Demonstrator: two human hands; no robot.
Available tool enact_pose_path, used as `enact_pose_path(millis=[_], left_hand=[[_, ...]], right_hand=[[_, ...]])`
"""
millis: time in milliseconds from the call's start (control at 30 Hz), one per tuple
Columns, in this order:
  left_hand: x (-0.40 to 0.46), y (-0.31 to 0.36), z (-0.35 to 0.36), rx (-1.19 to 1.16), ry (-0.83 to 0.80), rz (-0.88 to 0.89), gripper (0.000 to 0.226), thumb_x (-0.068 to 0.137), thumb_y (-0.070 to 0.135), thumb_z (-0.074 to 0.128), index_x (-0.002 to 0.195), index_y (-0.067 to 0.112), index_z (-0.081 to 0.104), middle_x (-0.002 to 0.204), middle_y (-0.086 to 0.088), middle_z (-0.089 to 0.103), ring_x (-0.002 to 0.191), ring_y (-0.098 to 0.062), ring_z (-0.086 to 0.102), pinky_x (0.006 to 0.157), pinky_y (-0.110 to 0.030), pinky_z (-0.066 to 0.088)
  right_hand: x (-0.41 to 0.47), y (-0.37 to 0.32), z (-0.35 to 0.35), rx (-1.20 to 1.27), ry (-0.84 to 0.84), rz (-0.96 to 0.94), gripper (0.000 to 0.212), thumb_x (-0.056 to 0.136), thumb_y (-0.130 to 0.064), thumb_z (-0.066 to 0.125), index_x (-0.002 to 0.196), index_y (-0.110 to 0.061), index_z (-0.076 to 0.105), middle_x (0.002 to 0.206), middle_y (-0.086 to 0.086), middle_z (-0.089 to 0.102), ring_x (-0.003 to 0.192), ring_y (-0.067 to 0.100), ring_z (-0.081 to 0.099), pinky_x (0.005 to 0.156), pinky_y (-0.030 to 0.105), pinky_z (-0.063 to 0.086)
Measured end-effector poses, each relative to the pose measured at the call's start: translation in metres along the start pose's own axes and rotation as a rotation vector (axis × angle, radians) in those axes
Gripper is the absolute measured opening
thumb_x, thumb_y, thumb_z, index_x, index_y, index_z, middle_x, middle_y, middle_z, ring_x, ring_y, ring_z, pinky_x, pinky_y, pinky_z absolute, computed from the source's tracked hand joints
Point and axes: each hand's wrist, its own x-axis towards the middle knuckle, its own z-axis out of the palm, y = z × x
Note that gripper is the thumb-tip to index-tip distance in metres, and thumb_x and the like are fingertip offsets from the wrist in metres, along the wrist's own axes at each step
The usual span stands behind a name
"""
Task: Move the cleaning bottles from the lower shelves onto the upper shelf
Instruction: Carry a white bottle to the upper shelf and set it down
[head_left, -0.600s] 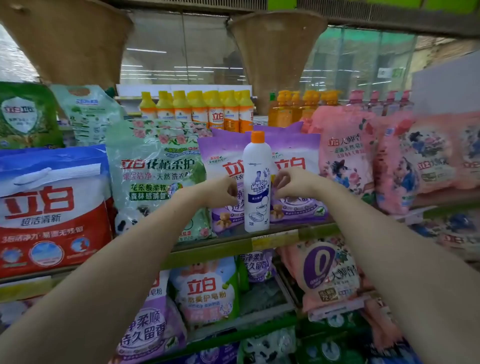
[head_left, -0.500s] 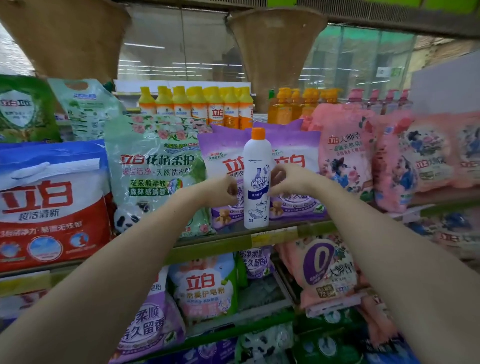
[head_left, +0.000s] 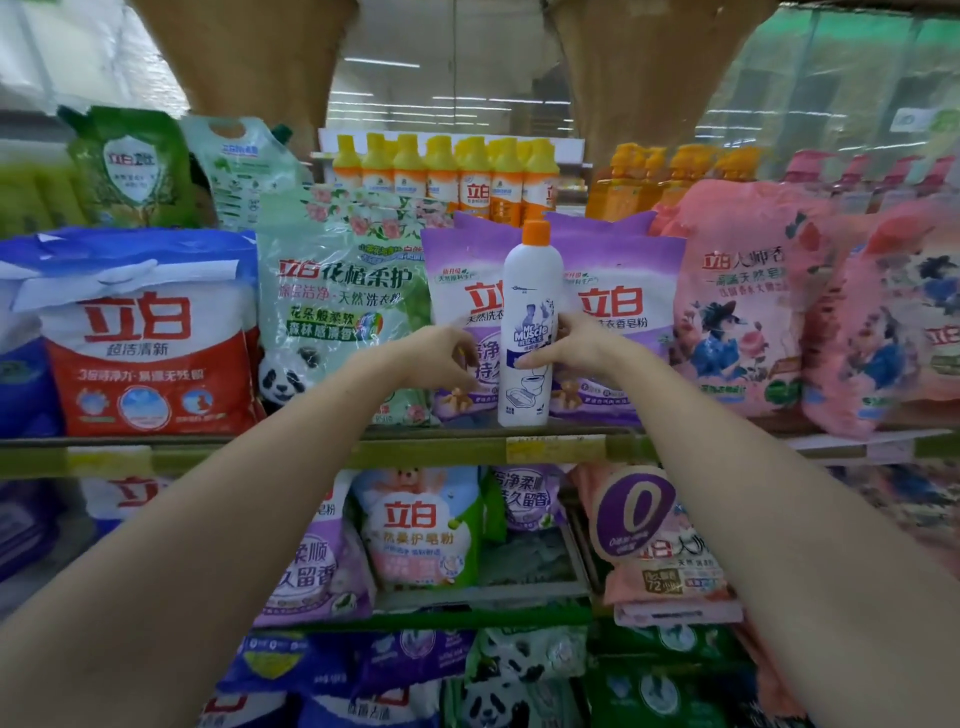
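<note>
1. The cleaning bottle (head_left: 531, 332) is white, tall and slim, with an orange cap on top. Its label has blue "Mr Muscle" lettering, a small cartoon figure above it and a drawing of a toilet below.
2. It stands upright at the front edge of the upper shelf (head_left: 311, 452), in front of two purple detergent bags (head_left: 623, 312).
3. My right hand (head_left: 582, 345) touches the right side of the bottle at the middle of the label; the fingers are curled against it, but I cannot tell if they really pinch it or only rest on it.
4. My left hand (head_left: 441, 356) is just beside the bottle on its left, not touching it, with the fingers loosely bent and nothing in them.
5. Compared with half a second ago, the bottle stands in the same place between the purple bags. My left hand has come a little away from the bottle, while the right hand has stayed at its side.
6. On the left stand a green panda bag (head_left: 337, 306) and a red and blue bag (head_left: 140, 332).
</note>
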Motion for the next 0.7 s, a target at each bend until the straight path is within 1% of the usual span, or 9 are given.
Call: enact_pose_path(millis=[67, 167, 300, 367, 433, 467, 533, 633, 700], left_hand=[[-0.004, 0.006, 0.002, -0.003, 0.014, -0.044, 0.031, 0.091, 0.027, 0.072, 0.116, 0.012, 0.061, 0.105, -0.004, 0.068, 0.094, -0.022, 0.069, 0.084, -0.034, 0.059], [-0.011, 0.015, 0.009, 0.041, 0.052, -0.113, 0.031, 0.092, 0.029, 0.071, 0.116, 0.011, 0.063, 0.105, -0.002, 0.067, 0.092, -0.018, 0.066, 0.082, -0.03, 0.056], [-0.03, 0.024, 0.02, 0.057, 0.075, -0.236, 0.021, 0.093, 0.025, 0.07, 0.108, 0.011, 0.064, 0.098, -0.003, 0.067, 0.08, -0.018, 0.064, 0.075, -0.031, 0.057], [-0.045, 0.027, 0.026, 0.087, 0.086, -0.294, 0.02, 0.093, 0.023, 0.07, 0.109, 0.013, 0.065, 0.1, -0.004, 0.066, 0.086, -0.02, 0.063, 0.081, -0.033, 0.055], [-0.06, 0.026, 0.032, 0.12, 0.127, -0.354, 0.025, 0.092, 0.022, 0.071, 0.114, 0.011, 0.066, 0.106, -0.004, 0.066, 0.094, -0.023, 0.063, 0.087, -0.035, 0.052], [-0.069, 0.024, 0.035, 0.12, 0.148, -0.393, 0.027, 0.092, 0.021, 0.071, 0.116, 0.01, 0.066, 0.106, -0.004, 0.066, 0.094, -0.024, 0.063, 0.085, -0.034, 0.051], [-0.091, 0.016, 0.042, 0.102, 0.163, -0.478, 0.025, 0.093, 0.017, 0.07, 0.116, 0.009, 0.064, 0.103, -0.003, 0.062, 0.093, -0.023, 0.059, 0.079, -0.032, 0.046], [-0.134, -0.001, 0.054, -0.001, 0.141, -0.625, 0.009, 0.097, 0.014, 0.063, 0.099, 0.006, 0.06, 0.089, -0.009, 0.057, 0.086, -0.025, 0.054, 0.076, -0.036, 0.046], [-0.168, -0.003, 0.06, -0.028, 0.165, -0.713, 0.01, 0.098, 0.015, 0.063, 0.097, 0.006, 0.057, 0.085, -0.009, 0.056, 0.081, -0.026, 0.054, 0.073, -0.038, 0.048]], right_hand=[[0.001, 0.003, 0.0, 0.047, -0.044, -0.002, 0.056, 0.071, -0.005, 0.088, 0.12, -0.017, 0.063, 0.112, 0.003, 0.075, 0.107, 0.027, 0.07, 0.095, 0.053, 0.056], [-0.004, 0.005, -0.003, 0.008, -0.068, -0.067, 0.055, 0.073, -0.005, 0.087, 0.12, -0.017, 0.061, 0.111, 0.0, 0.072, 0.105, 0.023, 0.068, 0.09, 0.046, 0.057], [-0.012, 0.005, 0.003, -0.104, -0.066, -0.246, 0.059, 0.064, -0.017, 0.094, 0.109, -0.032, 0.06, 0.107, -0.009, 0.069, 0.107, 0.018, 0.065, 0.088, 0.041, 0.057], [-0.015, 0.004, 0.016, -0.208, -0.08, -0.353, 0.077, 0.055, -0.033, 0.097, 0.124, -0.029, 0.061, 0.12, -0.007, 0.068, 0.115, 0.019, 0.062, 0.097, 0.046, 0.054], [-0.019, 0.0, 0.029, -0.361, -0.098, -0.464, 0.098, 0.053, -0.044, 0.095, 0.139, -0.027, 0.053, 0.135, -0.005, 0.062, 0.124, 0.02, 0.057, 0.103, 0.046, 0.049], [-0.022, -0.004, 0.035, -0.444, -0.114, -0.512, 0.097, 0.055, -0.045, 0.094, 0.141, -0.029, 0.051, 0.138, -0.006, 0.06, 0.124, 0.02, 0.057, 0.102, 0.045, 0.049], [-0.03, -0.01, 0.049, -0.559, -0.149, -0.608, 0.084, 0.062, -0.042, 0.092, 0.136, -0.034, 0.054, 0.135, -0.006, 0.061, 0.12, 0.02, 0.059, 0.094, 0.043, 0.051], [-0.045, -0.018, 0.075, -0.56, -0.242, -0.756, 0.067, 0.07, -0.035, 0.085, 0.132, -0.036, 0.058, 0.128, -0.005, 0.065, 0.114, 0.02, 0.06, 0.082, 0.035, 0.049], [-0.056, -0.022, 0.1, -0.545, -0.326, -0.821, 0.06, 0.072, -0.036, 0.082, 0.128, -0.037, 0.059, 0.125, -0.007, 0.066, 0.111, 0.019, 0.062, 0.079, 0.033, 0.046]])
